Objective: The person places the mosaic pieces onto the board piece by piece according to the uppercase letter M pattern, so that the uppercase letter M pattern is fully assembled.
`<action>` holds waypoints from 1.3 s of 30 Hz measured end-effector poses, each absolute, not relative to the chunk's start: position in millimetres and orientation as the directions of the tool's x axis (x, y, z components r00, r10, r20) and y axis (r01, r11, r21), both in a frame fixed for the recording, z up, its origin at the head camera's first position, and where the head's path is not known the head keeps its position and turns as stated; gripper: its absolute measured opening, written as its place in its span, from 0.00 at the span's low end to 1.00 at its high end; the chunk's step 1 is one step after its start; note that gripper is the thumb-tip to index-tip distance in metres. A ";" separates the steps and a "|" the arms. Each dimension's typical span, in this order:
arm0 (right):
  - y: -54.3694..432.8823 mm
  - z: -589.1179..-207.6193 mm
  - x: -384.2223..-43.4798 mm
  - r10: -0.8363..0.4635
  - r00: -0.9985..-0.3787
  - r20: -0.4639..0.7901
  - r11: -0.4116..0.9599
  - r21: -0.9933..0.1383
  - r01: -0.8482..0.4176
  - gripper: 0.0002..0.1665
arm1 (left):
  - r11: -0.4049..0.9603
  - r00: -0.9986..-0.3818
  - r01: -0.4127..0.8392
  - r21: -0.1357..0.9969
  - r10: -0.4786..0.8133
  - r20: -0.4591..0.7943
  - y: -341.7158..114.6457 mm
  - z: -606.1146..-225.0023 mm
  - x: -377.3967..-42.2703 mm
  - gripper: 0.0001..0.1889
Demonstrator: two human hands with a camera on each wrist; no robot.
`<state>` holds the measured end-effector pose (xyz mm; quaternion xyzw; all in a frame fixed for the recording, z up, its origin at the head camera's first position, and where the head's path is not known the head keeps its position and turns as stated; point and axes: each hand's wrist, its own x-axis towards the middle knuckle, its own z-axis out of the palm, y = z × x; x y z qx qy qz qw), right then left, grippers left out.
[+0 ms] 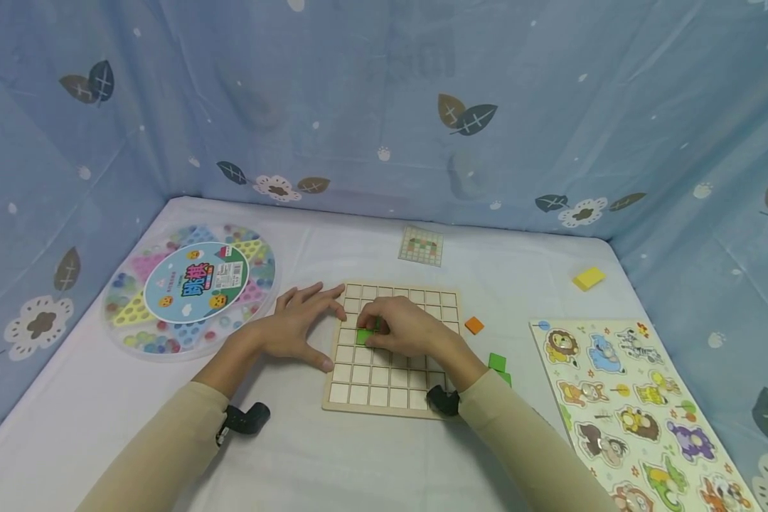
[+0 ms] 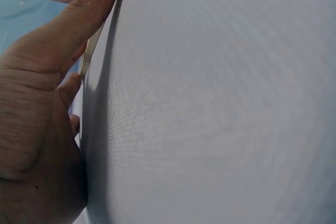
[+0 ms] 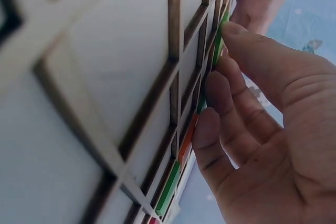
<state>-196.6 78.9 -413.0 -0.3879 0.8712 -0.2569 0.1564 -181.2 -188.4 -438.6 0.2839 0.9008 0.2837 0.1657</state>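
A wooden grid board (image 1: 358,392) lies on the white table between both hands. Thumb and fingers of my right hand (image 1: 404,327) pinch a green square tile (image 1: 364,337) over the left part of the grid. The right wrist view shows this green tile (image 3: 219,45) at the thumb tip. Beyond it, another green tile (image 3: 168,188) and an orange tile (image 3: 186,145) sit in the grid, covered by my right hand in the head view. My left hand (image 1: 294,328) rests at the board's left edge, fingers spread, its thumb touching the rim lower down.
Right of the board lie an orange tile (image 1: 474,326) and green tiles (image 1: 497,362). A small pattern card (image 1: 421,246) is behind it. A round marble game box (image 1: 192,291) stands left. An animal puzzle board (image 1: 627,405) and a yellow block (image 1: 589,278) lie right.
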 end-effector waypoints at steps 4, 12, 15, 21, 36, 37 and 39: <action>79.5 -411.3 -196.1 -0.760 -0.645 -0.080 0.567 -0.567 -0.598 0.13 | 0.675 -0.783 0.418 0.609 0.607 -0.135 -188.3 -438.7 -180.8 0.42; 91.0 -404.5 -194.7 -0.780 -0.621 -0.082 0.530 -0.614 -0.584 0.13 | 0.676 -0.783 0.418 0.607 0.607 -0.136 -186.6 -438.2 -181.2 0.42; 99.6 -401.8 -193.3 -0.788 -0.611 -0.075 0.514 -0.627 -0.586 0.14 | 0.681 -0.784 0.422 0.599 0.605 -0.136 -186.1 -437.9 -181.4 0.42; 118.8 -394.8 -189.4 -0.795 -0.604 -0.050 0.494 -0.632 -0.598 0.15 | 0.689 -0.786 0.422 0.590 0.602 -0.141 -185.2 -437.4 -182.8 0.42; 162.0 -388.9 -181.2 -0.751 -0.655 -0.079 0.535 -0.653 -0.535 0.15 | 0.698 -0.795 0.413 0.585 0.589 -0.142 -186.6 -438.8 -181.3 0.42; 164.8 -388.0 -180.5 -0.746 -0.660 -0.084 0.542 -0.653 -0.529 0.15 | 0.698 -0.796 0.413 0.585 0.589 -0.141 -187.1 -439.2 -181.0 0.42; 170.7 -386.8 -179.8 -0.744 -0.663 -0.086 0.546 -0.651 -0.528 0.15 | 0.698 -0.796 0.413 0.584 0.588 -0.140 -187.9 -439.5 -180.7 0.42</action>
